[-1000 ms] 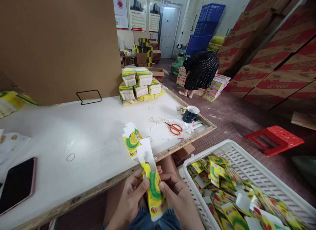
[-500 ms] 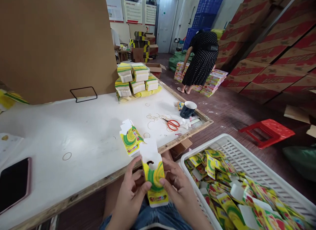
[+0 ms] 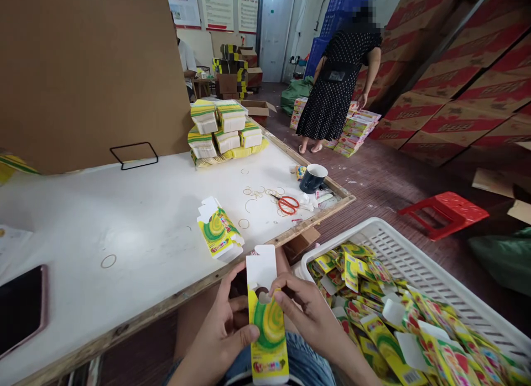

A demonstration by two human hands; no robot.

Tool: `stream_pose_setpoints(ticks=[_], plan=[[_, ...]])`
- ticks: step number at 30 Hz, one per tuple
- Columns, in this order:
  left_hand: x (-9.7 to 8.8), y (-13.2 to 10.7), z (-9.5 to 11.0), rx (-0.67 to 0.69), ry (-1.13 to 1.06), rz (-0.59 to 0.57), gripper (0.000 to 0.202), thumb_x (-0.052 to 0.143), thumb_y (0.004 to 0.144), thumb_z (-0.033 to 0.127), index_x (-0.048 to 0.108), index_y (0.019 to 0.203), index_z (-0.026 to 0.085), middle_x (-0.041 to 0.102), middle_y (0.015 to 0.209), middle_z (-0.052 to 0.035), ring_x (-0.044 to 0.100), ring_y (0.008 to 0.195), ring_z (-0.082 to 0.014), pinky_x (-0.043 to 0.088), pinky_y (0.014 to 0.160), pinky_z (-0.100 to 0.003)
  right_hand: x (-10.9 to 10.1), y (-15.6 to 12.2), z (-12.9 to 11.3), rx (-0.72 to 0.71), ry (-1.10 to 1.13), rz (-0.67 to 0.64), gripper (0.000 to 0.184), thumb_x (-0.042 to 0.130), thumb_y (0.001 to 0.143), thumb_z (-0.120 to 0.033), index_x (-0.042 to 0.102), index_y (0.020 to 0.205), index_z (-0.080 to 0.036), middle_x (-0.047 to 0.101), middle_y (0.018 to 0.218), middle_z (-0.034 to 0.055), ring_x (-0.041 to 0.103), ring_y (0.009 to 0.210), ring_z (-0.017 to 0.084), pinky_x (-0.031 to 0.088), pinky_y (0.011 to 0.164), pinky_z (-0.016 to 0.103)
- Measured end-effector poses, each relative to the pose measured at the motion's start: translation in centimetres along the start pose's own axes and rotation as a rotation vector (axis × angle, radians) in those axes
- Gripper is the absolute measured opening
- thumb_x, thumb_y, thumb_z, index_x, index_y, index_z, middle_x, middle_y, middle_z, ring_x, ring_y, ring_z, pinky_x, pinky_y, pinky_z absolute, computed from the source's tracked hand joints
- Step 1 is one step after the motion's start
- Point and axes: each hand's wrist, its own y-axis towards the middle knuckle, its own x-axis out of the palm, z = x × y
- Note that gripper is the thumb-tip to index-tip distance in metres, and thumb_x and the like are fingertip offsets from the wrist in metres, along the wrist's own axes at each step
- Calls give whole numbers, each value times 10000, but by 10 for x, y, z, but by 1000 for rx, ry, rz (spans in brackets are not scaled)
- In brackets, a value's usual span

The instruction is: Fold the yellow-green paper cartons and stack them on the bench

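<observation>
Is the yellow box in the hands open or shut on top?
Open: on the yellow box, the white flap sticks up, untucked.

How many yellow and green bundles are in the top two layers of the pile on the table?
5: the top-left bundle and the top-right bundle; beneath, the lower-left bundle, the lower-middle bundle and the lower-right bundle. More may be hidden behind.

A packing workshop, shown by stacked red-printed cartons (image 3: 448, 120), bundled packaging sleeves (image 3: 227, 132) and a worktable (image 3: 145, 209).
</observation>
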Motion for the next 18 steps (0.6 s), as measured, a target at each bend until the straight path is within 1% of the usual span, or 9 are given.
stream_pose_setpoints(ticks=[1, 2, 3, 5, 7, 9, 11, 14, 18], plan=[[0, 1, -1, -8, -9, -11, 852, 687, 800, 274, 119, 1433, 334, 673, 1105, -88, 659, 974, -244, 497, 835, -385, 2, 1, 1, 6, 27, 7, 215, 469, 945, -314, 604, 824, -198, 596, 756, 3, 547, 703, 144, 418, 637, 233], [-1, 1, -2, -13, -4, -12, 856, 687, 800, 274, 124, 1444, 319, 673, 1110, -95, 655, 993, -251, 496, 845, -388, 4, 1, 3, 16, 74, 32, 184, 475, 943, -313, 607, 876, -204, 613, 791, 11, 570, 737, 154, 436, 659, 238], [-2, 2, -2, -14, 14, -4, 801, 681, 804, 275, 190, 1437, 294, 676, 1111, -104, 653, 1002, -255, 497, 848, -381, 6, 1, 6, 23, 125, 70, 156, 488, 937, -316, 605, 955, -213, 632, 861, 26, 594, 793, 166, 457, 692, 246], [-4, 4, -2, -1, 85, 46, 630, 663, 816, 280, 363, 1369, 247, 679, 1119, -117, 653, 1007, -261, 506, 839, -360, 8, 1, 12, 21, 195, 187, 235, 516, 921, -333, 569, 1129, -236, 640, 1017, 58, 614, 901, 188, 486, 756, 269], [-4, 6, -1, 27, 191, 131, 502, 662, 814, 277, 486, 1282, 228, 677, 1145, -117, 647, 1024, -264, 514, 837, -340, 7, 2, 17, 6, 197, 277, 304, 509, 922, -358, 570, 1198, -248, 644, 1058, 68, 616, 941, 197, 492, 802, 287], [-3, 7, -2, 55, 300, 214, 440, 675, 798, 274, 557, 1219, 223, 669, 1178, -111, 644, 1033, -268, 525, 833, -326, 3, 2, 17, 25, 177, 247, 297, 490, 927, -375, 637, 1148, -241, 669, 1029, 65, 622, 928, 199, 490, 815, 296], [-2, 8, -3, 67, 366, 247, 427, 674, 794, 281, 580, 1207, 230, 647, 1228, -106, 652, 1020, -270, 539, 819, -320, 1, 3, 14, 97, 180, 128, 280, 551, 889, -363, 664, 1109, -230, 697, 984, 55, 635, 871, 198, 499, 764, 291], [0, 8, -6, 64, 382, 186, 446, 624, 831, 289, 539, 1267, 247, 596, 1310, -104, 645, 1049, -268, 539, 845, -331, 2, 5, 9, 200, 186, 8, 348, 657, 793, -277, 620, 1138, -242, 718, 869, 19, 646, 729, 184, 493, 616, 259], [-1, 7, -7, 55, 354, 132, 456, 574, 869, 279, 482, 1314, 244, 640, 1251, -110, 620, 1099, -262, 508, 903, -344, 8, 7, 14, 196, 73, 119, 321, 667, 748, -220, 640, 1063, -273, 701, 714, -20, 627, 612, 172, 464, 559, 246]])
